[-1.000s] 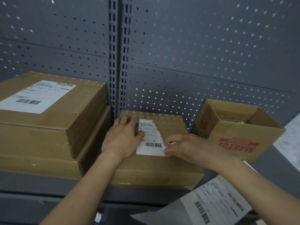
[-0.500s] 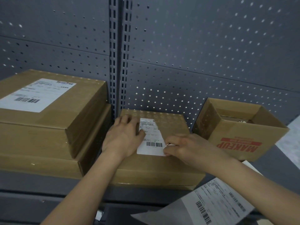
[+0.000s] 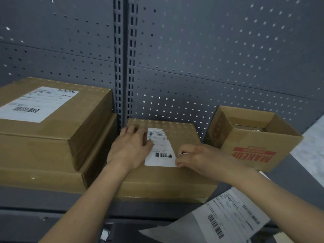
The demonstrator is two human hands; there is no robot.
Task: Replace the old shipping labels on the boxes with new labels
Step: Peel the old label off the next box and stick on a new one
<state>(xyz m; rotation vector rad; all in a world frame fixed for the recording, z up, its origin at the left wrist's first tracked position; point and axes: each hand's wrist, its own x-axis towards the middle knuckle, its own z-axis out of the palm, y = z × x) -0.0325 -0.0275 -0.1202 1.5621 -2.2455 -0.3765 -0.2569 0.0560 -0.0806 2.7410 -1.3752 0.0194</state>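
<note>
- A flat box [image 3: 182, 135] lies on the shelf [image 3: 26, 199], and everything else is placed from it here.
- A white label [image 3: 160, 151] with a barcode is seen on the lid of the flat box, towards its left half; its upper right edge looks torn at a slant.
- The left hand [image 3: 129, 148] is laid on the lid's left side with the fingers straight and slightly spread. Nothing is gripped. The thumb is pressed on the label's left edge, probably so that the box and paper are kept from sliding.
- The right hand [image 3: 194, 158] is held at the label's right edge, fingers curled, and a sliver of white is pinched between thumb and forefinger (whether this is a lifted corner or backing cannot be told).
- The step is judged to be the working of that edge; whether the label is being peeled off or smoothed down cannot be decided.
- Stacked boxes [image 3: 52, 137] stand just left of the flat box, the top one already bearing a large label [image 3: 35, 104].
- An open carton [image 3: 254, 146] stands to the right of the flat box, apart from it.
- A sheet of labels [image 3: 233, 218] is kept below the flat box's front right corner, presumably for easy reach.
</note>
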